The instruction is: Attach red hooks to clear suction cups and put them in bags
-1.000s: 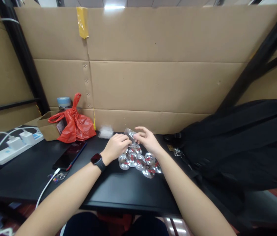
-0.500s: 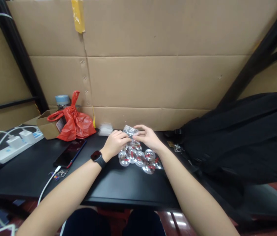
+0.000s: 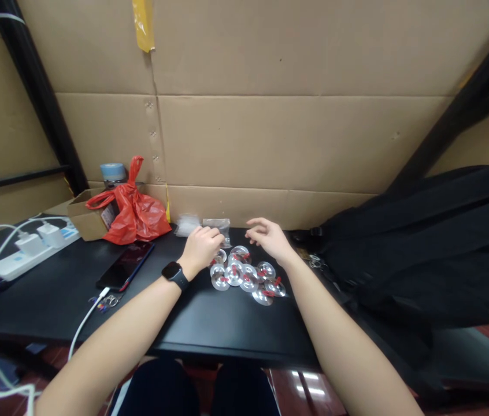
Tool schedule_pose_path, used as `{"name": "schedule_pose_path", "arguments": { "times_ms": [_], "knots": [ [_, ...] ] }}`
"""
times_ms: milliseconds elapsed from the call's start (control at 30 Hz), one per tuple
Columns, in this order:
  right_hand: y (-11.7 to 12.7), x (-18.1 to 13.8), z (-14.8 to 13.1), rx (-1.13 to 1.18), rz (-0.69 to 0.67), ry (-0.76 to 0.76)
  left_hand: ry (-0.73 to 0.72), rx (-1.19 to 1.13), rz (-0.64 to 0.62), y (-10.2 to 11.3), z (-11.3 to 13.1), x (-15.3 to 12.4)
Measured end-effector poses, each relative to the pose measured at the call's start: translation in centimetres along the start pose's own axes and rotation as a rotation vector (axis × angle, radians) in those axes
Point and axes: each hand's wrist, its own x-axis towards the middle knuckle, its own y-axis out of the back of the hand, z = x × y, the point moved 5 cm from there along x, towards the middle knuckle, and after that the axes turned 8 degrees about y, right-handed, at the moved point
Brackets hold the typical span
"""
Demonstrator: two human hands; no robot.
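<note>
Head view here: the left hand (image 3: pixel 201 247), the one with the black watch (image 3: pixel 174 274) on its wrist, is curled loosely with fingertips together right at the small clear plastic bag (image 3: pixel 217 226), which lies flat on the table (image 3: pixel 210 323) by the cardboard wall (image 3: pixel 270 138). Can't really tell if it's pinching the bag's edge or just touching it. The right hand (image 3: pixel 269 238) hovers just beside it, fingers relaxed and apart, holding nothing.

Right below both hands there's a tight cluster of shiny round discs with red bits (image 3: pixel 247 276), overlapping each other on the table.

Further out on the left: a phone (image 3: pixel 125 266) lying flat, a white cable (image 3: pixel 80 326) running to it, a red plastic bag (image 3: pixel 134 211) slumped against a small cardboard box (image 3: pixel 85 215), and a power strip (image 3: pixel 23 251) with chargers. On the right there's black fabric (image 3: pixel 422 242), looks like a jacket, piled along the table edge, with some small metal rings (image 3: pixel 314 263) beside it.

What could go wrong, imo: those discs are slick and stacked, so a wrist brushing across could scatter them toward the fabric or off the front edge. The bag is thin and light too, so a sloppy grip on one corner could let it slide away or tip out whatever's inside.
</note>
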Motion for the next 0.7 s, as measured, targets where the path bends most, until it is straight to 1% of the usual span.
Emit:
{"name": "schedule_pose_path", "arguments": {
  "times_ms": [67,167,233,300,367,433,500,567,700],
  "knots": [
    [0.0,0.0,0.0,0.005,0.002,-0.002,0.119,0.022,-0.017,0.0,-2.2,-0.1],
    [0.1,0.0,0.2,0.001,0.003,-0.020,0.325,0.073,-0.061,-0.1,-6.2,-0.7],
    [0.1,-0.1,0.2,-0.008,0.003,-0.015,0.424,0.076,-0.120,-0.7,-8.5,-1.2],
    [0.1,-0.1,0.3,-0.016,0.001,-0.005,0.484,0.059,-0.193,-1.8,-9.8,-1.7],
    [0.1,-0.1,0.4,-0.023,-0.009,-0.007,0.501,0.040,-0.255,-3.2,-10.4,-2.0],
    [0.1,-0.2,0.6,-0.027,-0.024,-0.012,0.495,0.024,-0.298,-4.3,-10.4,-2.1],
    [0.0,-0.1,0.8,-0.037,-0.042,-0.009,0.491,0.010,-0.321,-4.9,-10.3,-2.0],
    [-0.2,0.0,1.1,-0.049,-0.066,0.005,0.490,0.003,-0.318,-4.8,-10.2,-1.9],
    [-0.7,0.1,1.5,-0.091,-0.106,0.045,0.488,0.012,-0.273,-3.3,-9.9,-1.7]
  ]
}}
